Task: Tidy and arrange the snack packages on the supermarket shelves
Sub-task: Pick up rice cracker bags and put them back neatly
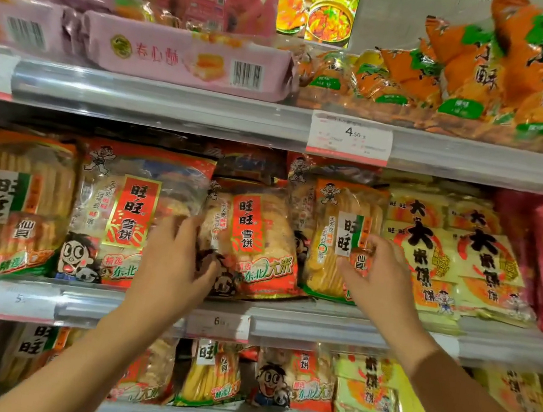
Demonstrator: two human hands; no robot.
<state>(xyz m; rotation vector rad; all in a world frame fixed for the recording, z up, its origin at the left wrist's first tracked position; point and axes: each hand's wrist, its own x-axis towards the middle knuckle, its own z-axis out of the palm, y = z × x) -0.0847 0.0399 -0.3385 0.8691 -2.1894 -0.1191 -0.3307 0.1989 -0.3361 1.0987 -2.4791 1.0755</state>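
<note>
The red rice-cracker bag (251, 241) stands upright on the middle shelf (316, 326), long axis vertical, between the two hands — the left hand (175, 259) curls round its left edge at nine o'clock, nearer. The right hand (380, 275), at three o'clock, pinches the neighbouring green-striped bag (341, 239). Upper shelf holds pink packs (192, 59).

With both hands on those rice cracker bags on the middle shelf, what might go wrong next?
1. The red rice cracker bag under the left hand leans with its bottom at the shelf edge; a tug may drop it.
2. The right hand pinches the orange-and-green bag; squeezing may crack the crackers.
</note>
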